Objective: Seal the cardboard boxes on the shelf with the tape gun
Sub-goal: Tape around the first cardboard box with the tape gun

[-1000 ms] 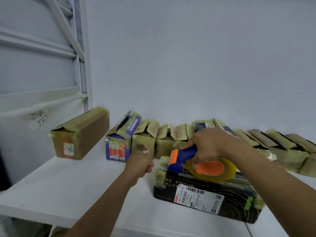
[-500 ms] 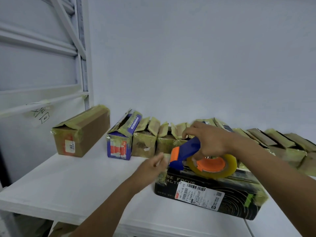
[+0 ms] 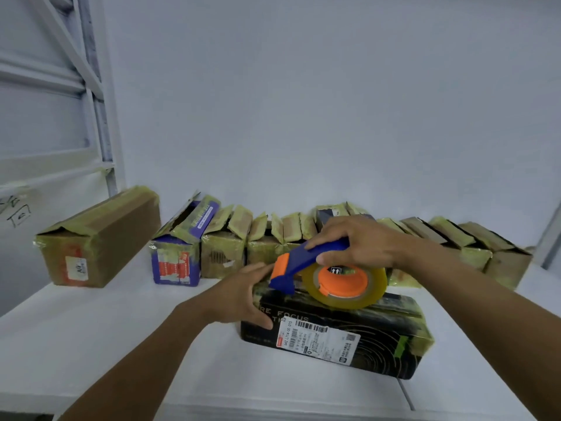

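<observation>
Two hands meet on the black box (image 3: pixel 349 338), with the tape gun (image 3: pixel 306 261) parked at its left end.
Head view: the right hand (image 3: pixel 361 244) wraps the gun's blue handle, orange nose down on the box top and the tape roll (image 3: pixel 346 287) riding just behind it. The left hand (image 3: pixel 239 296) lies with fingers fairly straight, pressing that same left end, thumb down the front face. The box sits at the front of the shelf (image 3: pixel 121 344), its long axis running left to right across the person, while the open-flapped boxes (image 3: pixel 224 253) line the wall behind. The likely pull is rightward along that axis, toward the right arm, with the left hand as the anchor.
</observation>
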